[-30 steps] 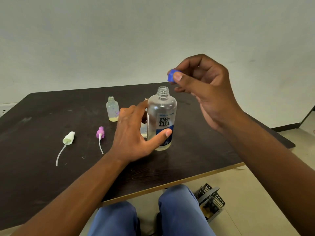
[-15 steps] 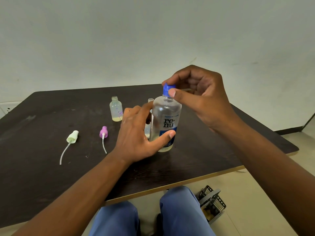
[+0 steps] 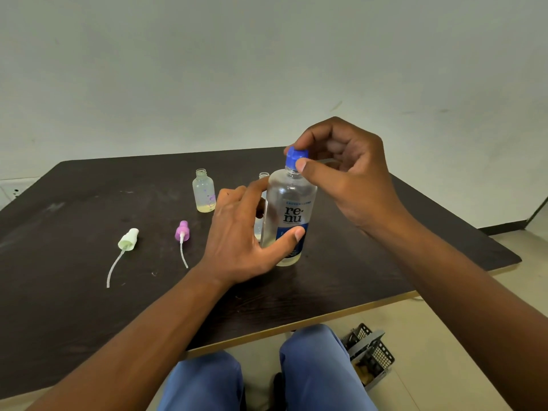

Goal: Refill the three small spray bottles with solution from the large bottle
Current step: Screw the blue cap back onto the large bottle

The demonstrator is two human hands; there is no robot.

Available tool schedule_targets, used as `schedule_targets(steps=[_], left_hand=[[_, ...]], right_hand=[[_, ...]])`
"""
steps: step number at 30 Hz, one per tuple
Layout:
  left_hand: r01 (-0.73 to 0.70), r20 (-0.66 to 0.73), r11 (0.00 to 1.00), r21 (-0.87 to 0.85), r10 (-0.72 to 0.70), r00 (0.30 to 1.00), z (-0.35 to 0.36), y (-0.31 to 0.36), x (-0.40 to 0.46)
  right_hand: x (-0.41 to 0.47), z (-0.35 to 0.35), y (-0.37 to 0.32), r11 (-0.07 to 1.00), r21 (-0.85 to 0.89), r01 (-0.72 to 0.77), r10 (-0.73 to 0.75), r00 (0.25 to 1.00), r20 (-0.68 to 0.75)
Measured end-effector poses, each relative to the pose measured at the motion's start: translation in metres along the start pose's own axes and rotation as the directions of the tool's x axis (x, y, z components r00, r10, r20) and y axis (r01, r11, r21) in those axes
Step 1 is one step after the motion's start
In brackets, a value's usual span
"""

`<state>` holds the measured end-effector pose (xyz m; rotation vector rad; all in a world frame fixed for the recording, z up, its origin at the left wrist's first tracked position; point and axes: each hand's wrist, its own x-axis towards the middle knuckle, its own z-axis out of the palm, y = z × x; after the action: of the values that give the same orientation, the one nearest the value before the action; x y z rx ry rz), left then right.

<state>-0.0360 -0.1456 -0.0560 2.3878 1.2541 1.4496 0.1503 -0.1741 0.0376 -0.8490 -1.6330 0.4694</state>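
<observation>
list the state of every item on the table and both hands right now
large bottle: upright, part full
blue cap: on the large bottle's neck
left hand: holds the large bottle's body
right hand: pinches the blue cap
small bottle: upright, uncapped, a little yellowish liquid
second small bottle: uncapped, mostly hidden
green sprayer: lying loose
purple sprayer: lying loose

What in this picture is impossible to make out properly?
- Second small bottle: head view, only its neck shows behind the left hand and large bottle.
- A third small bottle: none visible.
- Blue cap: whether screwed tight, hidden by the right hand.
- Grey basket: contents too dim.
</observation>
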Motion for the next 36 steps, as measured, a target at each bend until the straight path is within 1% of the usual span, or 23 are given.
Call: schedule_targets(steps=[4,6,10,15,19,21,23,27,31,36], left_hand=[[0.006,0.019,1.000,-0.017,-0.006,1.000,0.001,-0.001,-0.001],[0.002,0.022,1.000,-0.022,-0.001,1.000,0.001,-0.001,-0.001],[0.002,0.016,0.999,-0.041,-0.001,1.000,0.000,0.000,0.000],[-0.030,0.017,0.996,-0.079,0.032,0.999,0.000,-0.002,0.001],[-0.053,0.009,0.994,-0.101,0.054,0.999,0.000,-0.003,0.000],[-0.050,0.018,0.993,-0.105,0.052,0.998,0.000,-0.003,0.000],[-0.052,0.029,0.994,-0.098,0.055,0.998,-0.001,-0.002,0.000],[-0.067,0.039,0.992,-0.105,0.071,0.997,-0.001,-0.001,0.000],[-0.062,0.030,0.990,-0.131,0.066,0.997,-0.002,-0.001,0.000],[-0.073,0.025,0.989,-0.130,0.077,0.997,-0.002,-0.002,0.001]], right_hand=[[-0.003,0.006,0.000,0.989,-0.148,0.023,-0.027,0.999,-0.028],[-0.005,0.009,-0.001,0.983,-0.178,0.036,-0.044,0.998,-0.039],[-0.002,0.007,-0.002,0.995,-0.087,0.037,-0.041,0.998,-0.041],[0.000,0.006,-0.004,0.993,-0.107,0.053,-0.053,0.999,0.004],[-0.004,0.008,-0.004,0.996,-0.086,0.033,-0.034,0.999,-0.010],[-0.006,0.010,-0.005,0.995,-0.097,0.020,-0.023,0.999,-0.029],[-0.009,0.012,-0.006,0.989,-0.149,0.017,-0.026,0.998,-0.060],[-0.013,0.015,-0.007,0.968,-0.240,0.072,-0.101,0.989,-0.109],[-0.014,0.013,-0.007,0.980,-0.191,0.057,-0.067,0.997,-0.046],[-0.014,0.017,-0.006,0.979,-0.201,0.014,-0.032,0.996,-0.083]])
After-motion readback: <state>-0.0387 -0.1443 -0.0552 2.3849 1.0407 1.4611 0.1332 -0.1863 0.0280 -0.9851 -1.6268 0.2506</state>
